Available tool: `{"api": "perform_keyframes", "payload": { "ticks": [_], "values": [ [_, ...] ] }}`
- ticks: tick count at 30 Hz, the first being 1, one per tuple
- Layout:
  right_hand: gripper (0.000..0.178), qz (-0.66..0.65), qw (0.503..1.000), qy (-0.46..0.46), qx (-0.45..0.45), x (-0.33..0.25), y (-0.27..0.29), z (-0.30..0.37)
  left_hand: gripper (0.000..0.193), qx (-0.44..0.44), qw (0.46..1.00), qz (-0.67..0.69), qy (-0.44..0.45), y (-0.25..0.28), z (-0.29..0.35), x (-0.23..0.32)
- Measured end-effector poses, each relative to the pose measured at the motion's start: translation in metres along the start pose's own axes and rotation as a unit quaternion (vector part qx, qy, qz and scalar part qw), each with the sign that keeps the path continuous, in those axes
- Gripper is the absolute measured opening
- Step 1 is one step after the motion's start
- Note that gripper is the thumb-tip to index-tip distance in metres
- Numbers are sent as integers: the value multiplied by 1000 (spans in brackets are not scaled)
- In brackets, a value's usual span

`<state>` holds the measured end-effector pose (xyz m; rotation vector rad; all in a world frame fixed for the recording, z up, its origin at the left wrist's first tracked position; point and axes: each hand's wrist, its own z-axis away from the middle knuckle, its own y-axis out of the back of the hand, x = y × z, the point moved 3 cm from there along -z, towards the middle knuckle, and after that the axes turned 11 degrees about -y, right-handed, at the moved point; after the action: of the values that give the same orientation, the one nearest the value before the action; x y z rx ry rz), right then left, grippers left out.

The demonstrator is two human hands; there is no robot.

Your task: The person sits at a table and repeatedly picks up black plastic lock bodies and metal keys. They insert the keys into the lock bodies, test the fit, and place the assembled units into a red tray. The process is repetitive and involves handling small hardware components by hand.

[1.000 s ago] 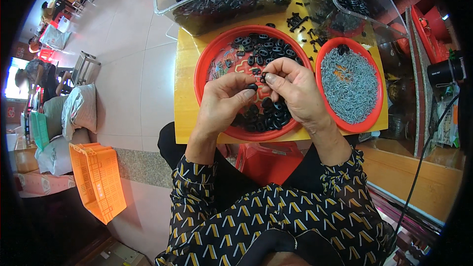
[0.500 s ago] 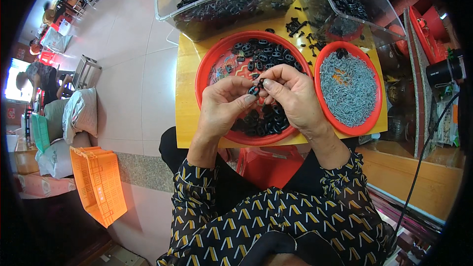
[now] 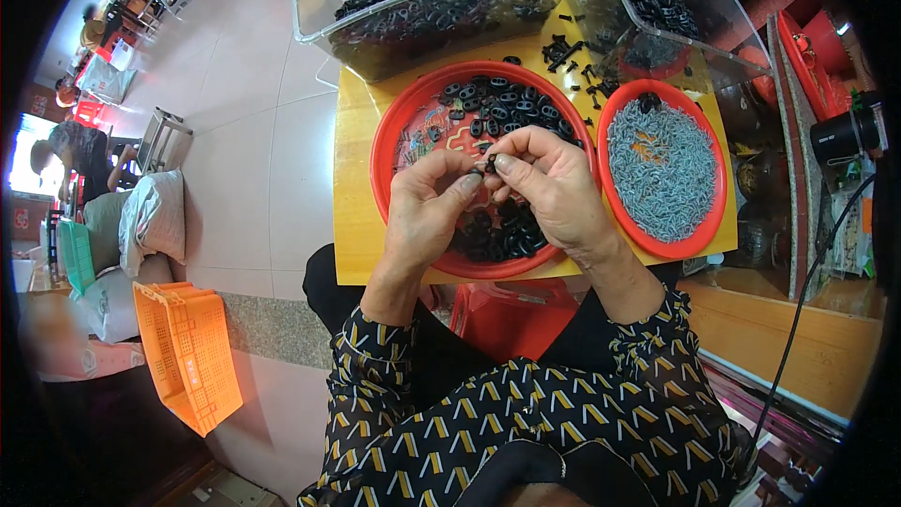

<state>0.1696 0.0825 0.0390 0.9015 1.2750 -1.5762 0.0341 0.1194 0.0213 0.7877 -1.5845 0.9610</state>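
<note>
My left hand (image 3: 424,205) and my right hand (image 3: 556,186) meet over a round red tray (image 3: 387,113). Between their thumbs and fingertips they pinch a small black plastic part (image 3: 490,165), mostly covered by the fingers. Loose black two-holed oval pieces (image 3: 514,105) lie in the tray behind my hands, and more black pieces (image 3: 507,235) sit at its near side. Close to my right hand stands an oval red tray (image 3: 615,216) full of small silvery screws (image 3: 662,174), with a few black bits at its far edge.
Two clear plastic bins (image 3: 328,33) of black parts stand at the table's far side. Loose black pieces (image 3: 561,52) lie on the yellow tabletop (image 3: 357,253). An orange crate (image 3: 192,357) is on the left, a black cylindrical device (image 3: 845,138) with a cable on the right. People sit far left.
My fingertips have closed further over the black part, which is turned and shows less of its oval face. Both hands stay over the round tray.
</note>
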Motion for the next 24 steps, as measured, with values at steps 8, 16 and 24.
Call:
{"api": "perform_keyframes", "payload": {
  "ticks": [8, 16, 24],
  "values": [
    [9, 38, 998, -31, 26, -9, 8, 3, 22, -6, 977, 213, 12, 3, -4, 1],
    [7, 115, 992, -24, 37, -15, 3, 7, 25, 13, 976, 219, -2, 2, -4, 4],
    [5, 95, 995, -22, 13, -19, -1, 10, 30, -13, 981, 193, -19, 2, -2, 3]
  ]
}}
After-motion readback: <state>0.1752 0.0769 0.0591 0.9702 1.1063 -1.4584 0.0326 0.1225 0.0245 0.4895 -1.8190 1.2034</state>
